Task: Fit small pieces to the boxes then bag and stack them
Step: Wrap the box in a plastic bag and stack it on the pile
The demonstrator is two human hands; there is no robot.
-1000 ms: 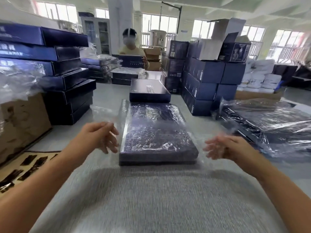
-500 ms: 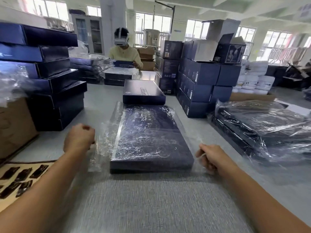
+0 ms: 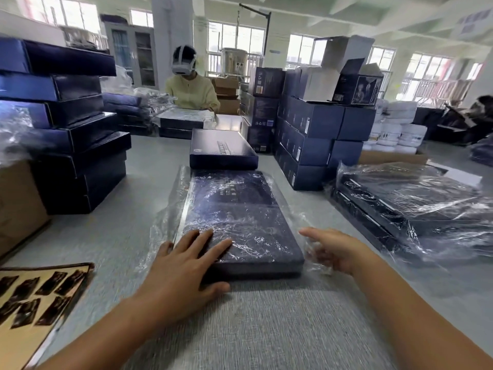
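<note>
A flat dark blue box (image 3: 240,209) lies in a clear plastic bag (image 3: 165,225) on the grey table in front of me. My left hand (image 3: 184,268) rests flat on the box's near left corner, fingers straight, thumb against the near edge. My right hand (image 3: 338,249) hovers by the box's near right corner, fingers loosely extended and touching the loose bag film there. A second dark blue box (image 3: 222,152) without a bag lies just behind the first one.
Bagged boxes (image 3: 416,206) are stacked at the right. Dark blue boxes (image 3: 61,124) stand piled at the left, cartons (image 3: 309,134) at the back right. A sheet of small dark pieces (image 3: 34,297) lies near left. A person in a headset (image 3: 190,89) works across the table.
Both fists let go of the bag's sides. My left hand opened and moved onto the box's near left corner; my right hand opened beside the near right corner.
</note>
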